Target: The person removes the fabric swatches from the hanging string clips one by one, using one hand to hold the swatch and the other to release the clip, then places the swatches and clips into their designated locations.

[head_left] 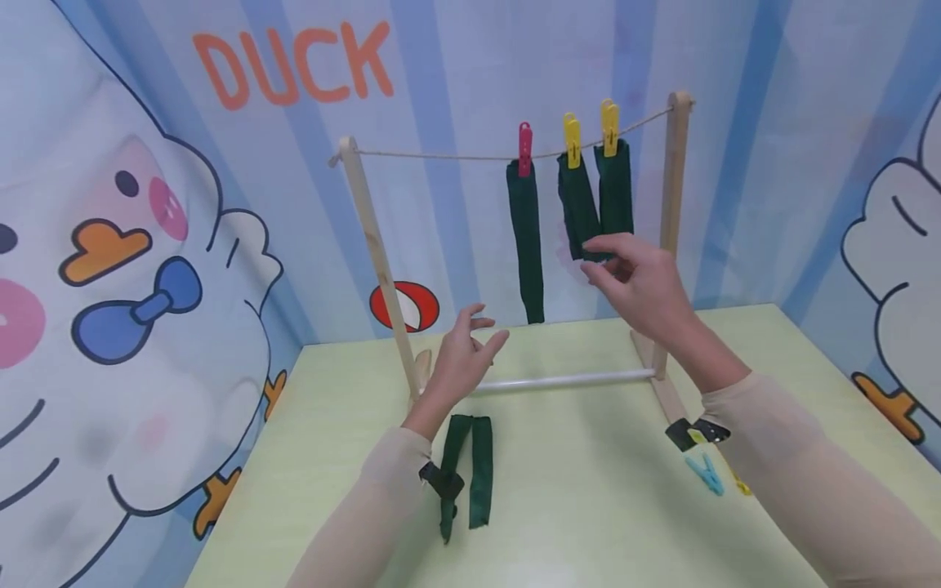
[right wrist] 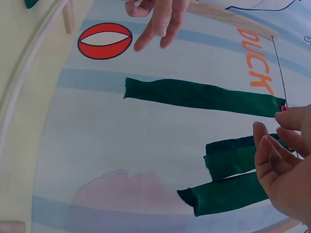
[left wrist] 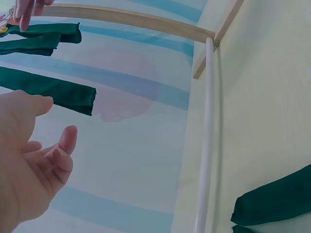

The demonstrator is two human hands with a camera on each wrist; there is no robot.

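Hanging from the line (head_left: 456, 157) by pegs (head_left: 572, 140), three green strips (head_left: 577, 204) are seen; nothing is held by either raised hand, right (head_left: 639, 282) near them, left (head_left: 459, 359) with fingers spread.

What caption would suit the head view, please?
Both open hands, left hand and right hand, near green cloth strips pegged on a string.

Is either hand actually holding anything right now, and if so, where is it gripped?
No. The left hand hangs open above the table, and the right hand is open near the lower ends of the hanging green cloths, gripping nothing.
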